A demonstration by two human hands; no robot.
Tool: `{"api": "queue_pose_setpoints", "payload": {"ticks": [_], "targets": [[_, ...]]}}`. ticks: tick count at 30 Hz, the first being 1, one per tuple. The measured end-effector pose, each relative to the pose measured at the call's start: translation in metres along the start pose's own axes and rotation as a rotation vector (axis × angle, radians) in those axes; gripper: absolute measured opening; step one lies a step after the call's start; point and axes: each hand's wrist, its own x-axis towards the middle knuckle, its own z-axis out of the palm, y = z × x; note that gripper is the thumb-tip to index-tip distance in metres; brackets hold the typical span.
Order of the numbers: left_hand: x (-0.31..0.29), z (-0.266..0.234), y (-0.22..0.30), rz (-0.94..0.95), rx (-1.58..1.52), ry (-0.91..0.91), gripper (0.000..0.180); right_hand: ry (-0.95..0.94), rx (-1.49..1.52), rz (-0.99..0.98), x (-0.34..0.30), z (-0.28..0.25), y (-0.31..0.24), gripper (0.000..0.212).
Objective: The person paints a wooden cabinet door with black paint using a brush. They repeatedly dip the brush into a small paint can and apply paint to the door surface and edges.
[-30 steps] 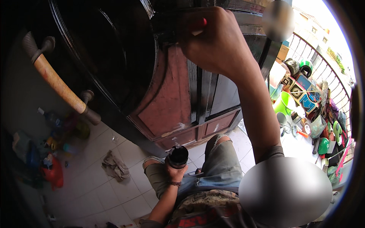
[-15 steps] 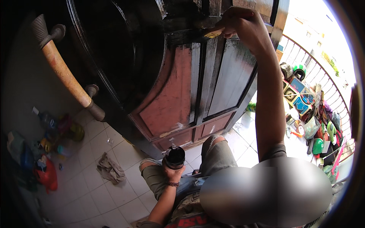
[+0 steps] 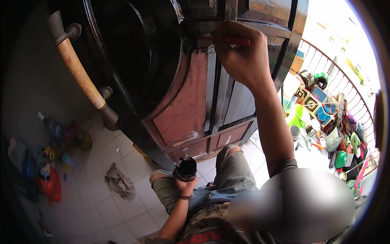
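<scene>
The big wooden door (image 3: pixel 191 93), part glossy black and part bare reddish panel, fills the view, and the right hand (image 3: pixel 243 57) is raised to its upper panel with fingers closed around a red-handled brush (image 3: pixel 237 41), likely so the bristles meet the unpainted wood. The left hand (image 3: pixel 185 185) rests low by the knee, fingers wrapped around a small dark paint can (image 3: pixel 186 167), held upright and within reach. A long wooden door handle (image 3: pixel 79 73) juts out at left, a crumpled rag (image 3: pixel 118 181) lies on the tiled floor (image 3: pixel 101 211), and clutter crowds the balcony railing (image 3: pixel 345 81).
</scene>
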Motion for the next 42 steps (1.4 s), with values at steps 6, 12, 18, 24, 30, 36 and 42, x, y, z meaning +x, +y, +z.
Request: {"api": "queue_pose_setpoints", "payload": {"ticks": [6, 12, 18, 24, 30, 36, 42], "targets": [[-0.001, -0.005, 0.019, 0.016, 0.101, -0.047, 0.099, -0.065, 0.048, -0.355, -0.077, 0.046, 0.015, 0.019], [-0.003, -0.004, 0.018, 0.049, 0.081, -0.045, 0.097, 0.201, 0.109, -0.367, -0.074, 0.044, 0.023, 0.025], [-0.003, -0.005, 0.014, 0.054, 0.068, -0.020, 0.096, -0.026, 0.246, -0.329, -0.088, 0.040, 0.035, 0.024], [-0.001, -0.006, 0.000, 0.040, 0.046, -0.087, 0.099, -0.023, 0.299, -0.404, -0.066, 0.032, 0.065, 0.022], [-0.001, 0.002, 0.000, 0.039, 0.024, -0.064, 0.102, -0.123, 0.352, -0.439, -0.056, 0.019, 0.077, 0.020], [-0.002, -0.006, -0.006, 0.008, 0.138, -0.078, 0.102, -0.310, 0.338, -0.450, -0.018, -0.005, 0.083, 0.019], [-0.003, -0.003, -0.013, -0.019, 0.151, -0.077, 0.102, -0.308, 0.341, -0.496, 0.007, -0.014, 0.094, 0.017]]}}
